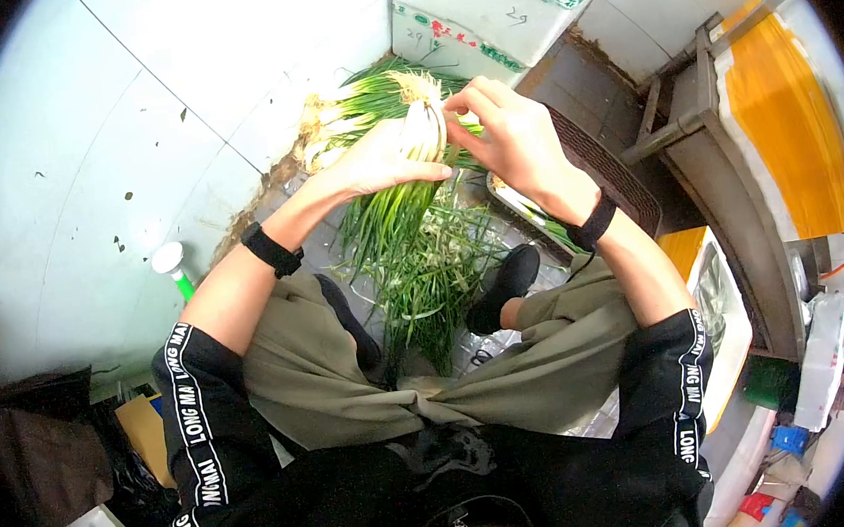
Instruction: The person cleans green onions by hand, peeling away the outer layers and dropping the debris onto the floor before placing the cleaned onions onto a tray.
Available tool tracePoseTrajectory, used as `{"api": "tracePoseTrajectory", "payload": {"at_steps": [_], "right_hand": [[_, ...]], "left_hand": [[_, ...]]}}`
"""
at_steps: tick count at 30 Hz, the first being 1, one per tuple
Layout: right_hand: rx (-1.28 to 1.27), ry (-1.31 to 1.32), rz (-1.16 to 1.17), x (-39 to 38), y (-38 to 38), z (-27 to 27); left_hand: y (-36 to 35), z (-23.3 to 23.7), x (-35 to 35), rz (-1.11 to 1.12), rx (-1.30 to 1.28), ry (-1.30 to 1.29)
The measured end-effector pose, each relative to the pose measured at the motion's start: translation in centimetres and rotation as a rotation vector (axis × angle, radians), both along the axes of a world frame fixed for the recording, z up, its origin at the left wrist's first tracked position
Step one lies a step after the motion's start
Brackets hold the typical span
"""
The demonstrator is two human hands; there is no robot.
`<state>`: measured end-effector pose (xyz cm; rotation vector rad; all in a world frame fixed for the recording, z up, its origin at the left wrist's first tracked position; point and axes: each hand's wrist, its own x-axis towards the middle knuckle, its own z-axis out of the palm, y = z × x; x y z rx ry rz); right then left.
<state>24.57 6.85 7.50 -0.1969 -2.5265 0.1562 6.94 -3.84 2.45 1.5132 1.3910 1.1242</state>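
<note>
My left hand [380,159] is wrapped round a bunch of scallions [421,135], roots up, with the green leaves hanging below. At the right side of that bunch, the thumb and fingers of my right hand [513,135] are pinched on the edge of a pale stalk; the exact contact is partly hidden. More scallions [334,121] lie in a pile just behind and to the left, white roots toward the wall. Loose green leaves and scraps [430,298] are heaped on the floor between my feet.
White foam boxes [481,22] are stacked at the back. A dark woven basket [606,162] and a tray [538,215] with scallions are on the right. Farther right is a metal-legged table [697,139]. A tiled wall [83,173] borders the left.
</note>
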Motion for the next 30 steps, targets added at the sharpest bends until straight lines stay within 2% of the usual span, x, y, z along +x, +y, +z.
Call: {"api": "tracePoseTrajectory", "payload": {"at_steps": [3,6,13,15,16,18,22,24,26,27,29,30], "right_hand": [[0.094,-0.013,0.021,-0.1,0.2,-0.3],[0.223,-0.011,0.023,-0.2,0.3,-0.5],[0.247,-0.001,0.024,-0.4,0.2,-0.6],[0.088,0.044,-0.014,-0.6,0.2,-0.7],[0.087,0.042,-0.011,-0.7,0.1,-0.7],[-0.151,0.104,-0.063,-0.8,0.1,-0.7],[-0.209,0.089,-0.061,-0.8,0.5,-0.6],[-0.134,0.078,-0.055,-0.8,0.4,-0.1],[-0.11,0.1,-0.065,-0.9,0.7,0.2],[-0.083,0.123,-0.075,-0.9,1.0,0.3],[-0.113,0.122,-0.063,-0.8,1.5,0.3],[-0.17,0.112,-0.037,-0.7,1.8,0.3]], "left_hand": [[-0.1,0.3,0.0,-0.03,-0.064,0.135],[-0.2,0.3,0.2,-0.011,-0.008,0.063],[0.3,-0.5,-0.1,-0.002,-0.117,-0.018],[0.1,-0.5,-0.1,0.008,-0.115,0.004],[0.0,-0.4,-0.2,-0.009,-0.163,-0.034],[-0.1,-0.3,-0.3,-0.027,-0.21,-0.072],[-0.1,-0.2,-0.4,-0.021,-0.183,-0.118],[-0.3,0.5,-0.5,-0.018,-0.171,-0.113],[-0.4,1.3,-0.9,-0.133,-0.357,-0.056],[-0.1,0.6,-0.9,-0.133,-0.357,-0.059],[0.3,-0.6,-0.6,-0.224,-0.27,0.15],[0.1,-0.5,-0.5,-0.211,-0.266,0.13]]}}
